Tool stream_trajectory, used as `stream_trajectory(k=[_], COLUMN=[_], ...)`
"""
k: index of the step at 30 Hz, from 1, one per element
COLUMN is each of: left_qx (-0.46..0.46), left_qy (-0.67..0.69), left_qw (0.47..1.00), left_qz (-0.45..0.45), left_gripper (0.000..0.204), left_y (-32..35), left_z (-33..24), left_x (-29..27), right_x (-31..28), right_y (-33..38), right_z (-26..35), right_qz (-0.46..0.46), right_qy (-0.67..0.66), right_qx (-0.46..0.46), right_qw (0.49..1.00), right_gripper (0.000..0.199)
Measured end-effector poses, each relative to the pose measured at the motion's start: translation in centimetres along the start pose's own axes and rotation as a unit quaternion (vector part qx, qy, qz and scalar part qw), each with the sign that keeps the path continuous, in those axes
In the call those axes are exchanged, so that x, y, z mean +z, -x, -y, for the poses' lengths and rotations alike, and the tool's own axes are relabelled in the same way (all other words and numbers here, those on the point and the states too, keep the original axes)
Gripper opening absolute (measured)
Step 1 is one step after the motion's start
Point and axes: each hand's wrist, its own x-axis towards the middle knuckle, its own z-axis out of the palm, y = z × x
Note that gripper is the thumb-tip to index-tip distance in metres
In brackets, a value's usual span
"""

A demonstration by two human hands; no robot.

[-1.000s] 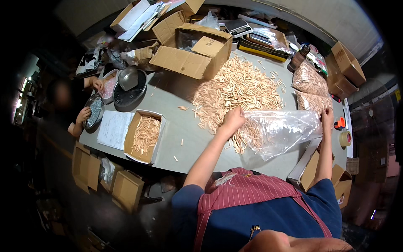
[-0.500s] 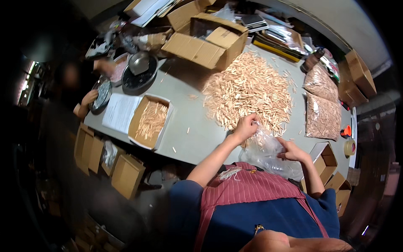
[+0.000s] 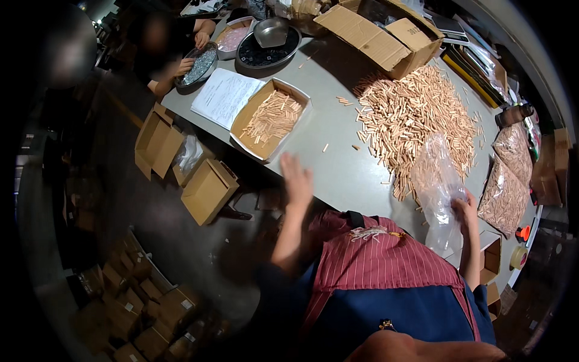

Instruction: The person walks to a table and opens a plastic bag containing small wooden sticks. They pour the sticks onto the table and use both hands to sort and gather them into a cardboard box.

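My right hand (image 3: 464, 211) grips a clear plastic bag (image 3: 435, 181) by its side, and the bag hangs over the near edge of a big heap of small wooden dowels (image 3: 422, 114). My left hand (image 3: 295, 181) is off the bag, blurred, with its fingers stretched out and nothing visible in them. It hovers by the table's near edge, just in front of a shallow cardboard box (image 3: 252, 151). More wooden dowels (image 3: 274, 117) lie inside that box.
Filled bags (image 3: 506, 193) of dowels lie on the right, near a tape roll (image 3: 518, 257). An open carton (image 3: 377, 39) stands behind the heap. Papers (image 3: 226, 96) lie left of the box. Another person's hand (image 3: 184, 67) is at a bowl. Open boxes (image 3: 208, 192) stand below the table edge.
My left hand has let go of the bag and swung left toward the shallow box. My right hand still holds the bag, now raised more upright. The view has turned left.
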Motion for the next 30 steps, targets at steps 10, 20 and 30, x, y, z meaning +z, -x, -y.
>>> stream_trajectory(k=[10,20,30], left_qx=[0.054,0.051,-0.292], left_qy=[0.226,0.331,0.068], left_qw=[0.964,0.833,0.954], left_qz=[0.128,0.440,0.020], left_gripper=[0.072,0.096,0.042], left_y=[-8.2,-5.6,20.4], left_z=[-11.9,-23.2,-2.6], left_x=[13.5,-4.4,-13.8], right_x=[2.6,14.0,30.2], right_y=[0.6,0.6,-0.4], right_z=[3.1,8.4,6.4], right_qz=[-0.038,-0.055,0.442], right_qy=[-0.032,-0.215,0.041], right_qx=[-0.087,-0.198,-0.180], right_qw=[0.995,0.955,0.878], right_gripper=[0.059,0.054,0.041])
